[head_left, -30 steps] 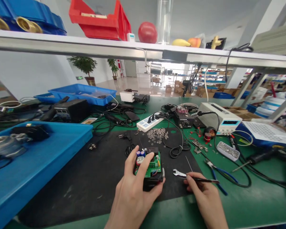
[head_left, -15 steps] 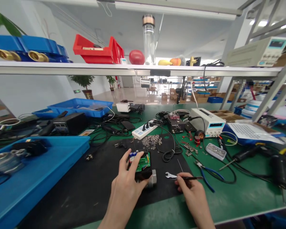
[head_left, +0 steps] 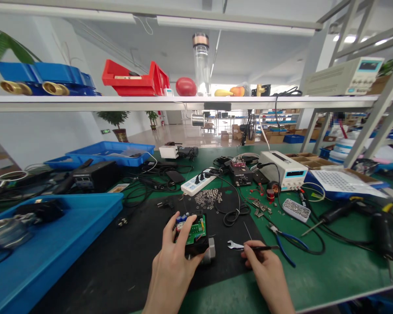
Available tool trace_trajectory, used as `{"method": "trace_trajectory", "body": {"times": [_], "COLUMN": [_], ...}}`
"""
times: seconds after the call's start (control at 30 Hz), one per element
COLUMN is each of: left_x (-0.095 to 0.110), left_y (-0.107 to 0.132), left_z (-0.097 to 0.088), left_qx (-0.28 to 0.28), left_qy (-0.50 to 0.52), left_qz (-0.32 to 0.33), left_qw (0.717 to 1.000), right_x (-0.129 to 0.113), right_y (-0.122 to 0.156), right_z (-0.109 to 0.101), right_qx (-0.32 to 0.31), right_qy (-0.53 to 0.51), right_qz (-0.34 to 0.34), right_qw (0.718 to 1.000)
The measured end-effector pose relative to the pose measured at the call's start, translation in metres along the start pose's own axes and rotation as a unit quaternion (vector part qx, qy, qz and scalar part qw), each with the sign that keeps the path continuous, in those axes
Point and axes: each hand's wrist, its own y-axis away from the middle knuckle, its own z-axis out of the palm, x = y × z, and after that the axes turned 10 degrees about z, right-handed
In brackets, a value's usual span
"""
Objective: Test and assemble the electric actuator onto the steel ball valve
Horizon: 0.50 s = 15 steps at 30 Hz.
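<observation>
My left hand (head_left: 173,257) grips a black-housed device from its left side, fingers over the top and thumb near the lower front. A green circuit board (head_left: 195,231) with blue and red parts shows in its open top. At its lower right sticks out a silver metal hex fitting (head_left: 211,249). To the right, my right hand (head_left: 264,264) pinches slim dark tweezers (head_left: 263,248), held nearly level and apart from the device. Their tip lies by an open-end wrench (head_left: 233,245), whose handle is partly hidden by the fingers. A thin metal rod (head_left: 247,231) lies just beyond.
Blue-handled cutters (head_left: 283,244) lie right of my right hand. Many small metal nuts (head_left: 208,198) are spread on the black mat (head_left: 131,257) behind the device. A white power strip (head_left: 194,183), cables and a power supply (head_left: 286,172) stand further back. A blue tray (head_left: 68,261) fills the left.
The camera view has tilted up slightly, so the shelf and bench sit a little lower in the picture. Both hands keep the same grips and nearly the same places.
</observation>
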Motion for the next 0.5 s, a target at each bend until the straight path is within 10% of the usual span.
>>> {"method": "trace_trajectory", "body": {"times": [0.5], "left_x": [-0.0025], "left_y": [0.0011], "left_z": [0.0023], "left_qx": [0.003], "left_qy": [0.005], "left_qz": [0.001], "left_qw": [1.0], "right_x": [-0.0071], "right_y": [0.0035], "right_z": [-0.0004], "right_qx": [0.01], "right_qy": [0.006], "right_qz": [-0.007], "right_qw": [1.0]}}
